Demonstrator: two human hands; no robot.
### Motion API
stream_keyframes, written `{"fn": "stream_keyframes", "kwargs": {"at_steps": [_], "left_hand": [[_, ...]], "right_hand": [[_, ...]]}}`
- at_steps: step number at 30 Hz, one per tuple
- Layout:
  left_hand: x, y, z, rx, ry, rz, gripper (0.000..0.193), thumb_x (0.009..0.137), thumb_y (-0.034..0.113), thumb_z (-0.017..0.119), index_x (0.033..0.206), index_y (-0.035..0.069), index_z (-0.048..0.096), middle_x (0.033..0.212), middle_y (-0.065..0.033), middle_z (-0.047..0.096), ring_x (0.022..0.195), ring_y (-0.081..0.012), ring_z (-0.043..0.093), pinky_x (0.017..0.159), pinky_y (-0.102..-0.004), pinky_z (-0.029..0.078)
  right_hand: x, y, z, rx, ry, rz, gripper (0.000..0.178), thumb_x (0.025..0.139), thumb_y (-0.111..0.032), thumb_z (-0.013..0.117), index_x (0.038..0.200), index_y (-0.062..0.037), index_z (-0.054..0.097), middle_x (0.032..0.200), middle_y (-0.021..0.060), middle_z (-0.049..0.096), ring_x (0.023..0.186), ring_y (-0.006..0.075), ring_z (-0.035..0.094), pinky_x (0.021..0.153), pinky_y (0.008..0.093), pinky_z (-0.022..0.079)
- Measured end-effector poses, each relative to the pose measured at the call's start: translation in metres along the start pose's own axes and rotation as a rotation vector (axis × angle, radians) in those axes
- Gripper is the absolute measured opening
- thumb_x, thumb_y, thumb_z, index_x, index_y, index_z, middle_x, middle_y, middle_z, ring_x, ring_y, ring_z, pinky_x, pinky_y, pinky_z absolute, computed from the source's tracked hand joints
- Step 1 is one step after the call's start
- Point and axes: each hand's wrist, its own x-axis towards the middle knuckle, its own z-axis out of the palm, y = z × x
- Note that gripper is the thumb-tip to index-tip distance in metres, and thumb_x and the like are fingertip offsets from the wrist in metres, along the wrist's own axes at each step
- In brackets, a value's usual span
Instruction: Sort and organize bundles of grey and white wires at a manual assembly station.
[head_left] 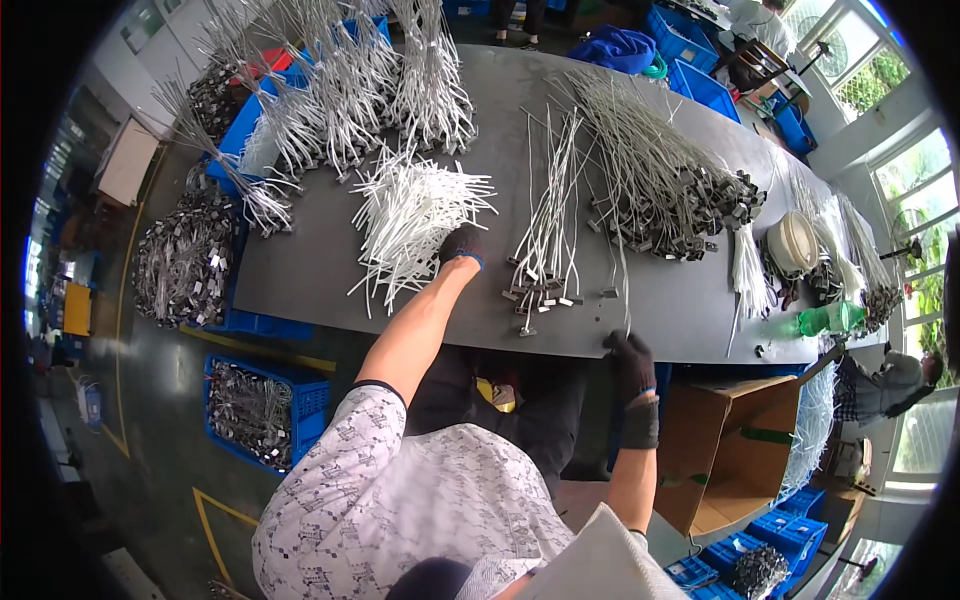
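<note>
My left hand (pixel 460 243), in a dark glove, reaches to the right side of a loose pile of short white tubes (pixel 408 215). Its fingers are hidden against the pile, so I cannot tell what they hold. At the table's near edge my right hand (pixel 630 365), gloved with a grey wrist band, pinches the end of a thin grey wire (pixel 624 275) that runs away from me across the table. Between the hands lies a small spread of wires (pixel 550 215) with dark and silvery block ends (pixel 535 292) toward me.
A large heap of wires with metal-like ends (pixel 690 200) lies right of centre. Bundled wires with white sleeves (pixel 430 100) stand at the far left. An open cardboard box (pixel 690 450) is below the table on the right; a blue crate (pixel 310 400) is on the left floor.
</note>
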Motion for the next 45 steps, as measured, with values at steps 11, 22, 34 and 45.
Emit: {"fn": "stream_keyframes", "kwargs": {"at_steps": [11, 22, 34, 45], "left_hand": [[-0.078, -0.038, 0.016, -1.606, -0.529, -0.506, 0.016, 0.089, 0.020, 0.068, 0.078, 0.009, 0.070, 0.075, -0.0034, 0.070, 0.067, -0.0145, 0.067, 0.058, -0.0303, 0.053], [-0.227, 0.156, 0.030, -1.332, -0.867, -0.258, 0.014, 0.093, 0.019, 0.069, 0.101, 0.009, 0.064, 0.091, -0.0071, 0.068, 0.082, -0.0201, 0.069, 0.071, -0.0372, 0.058], [-0.214, 0.236, 0.145, -1.890, -1.162, -0.709, 0.018, 0.095, 0.026, 0.061, 0.097, 0.008, 0.060, 0.086, -0.0117, 0.067, 0.079, -0.0302, 0.067, 0.071, -0.0470, 0.058], [-0.159, 0.261, 0.215, -1.827, -0.826, -0.719, 0.014, 0.096, 0.017, 0.059, 0.093, 0.003, 0.061, 0.080, -0.0124, 0.068, 0.072, -0.0251, 0.071, 0.063, -0.0367, 0.062]], "right_hand": [[0.041, 0.072, 0.014, 0.151, 0.230, 0.612, 0.024, 0.097, -0.023, 0.058, 0.095, -0.0006, 0.067, 0.074, 0.0116, 0.069, 0.060, 0.0241, 0.066, 0.055, 0.0360, 0.051], [-0.009, 0.073, 0.021, 0.098, 0.339, 0.354, 0.024, 0.097, -0.021, 0.063, 0.103, 0.0005, 0.071, 0.086, 0.0119, 0.074, 0.067, 0.0193, 0.066, 0.063, 0.0341, 0.052], [-0.055, 0.074, 0.007, -0.204, 0.358, 0.167, 0.025, 0.096, -0.023, 0.060, 0.110, -0.0037, 0.067, 0.092, 0.0169, 0.071, 0.081, 0.0325, 0.070, 0.071, 0.0395, 0.054], [-0.230, -0.012, 0.008, -0.695, -0.128, 0.945, 0.031, 0.103, -0.027, 0.046, 0.115, -0.0051, 0.065, 0.112, 0.0298, 0.067, 0.103, 0.0500, 0.064, 0.085, 0.0553, 0.052]]}}
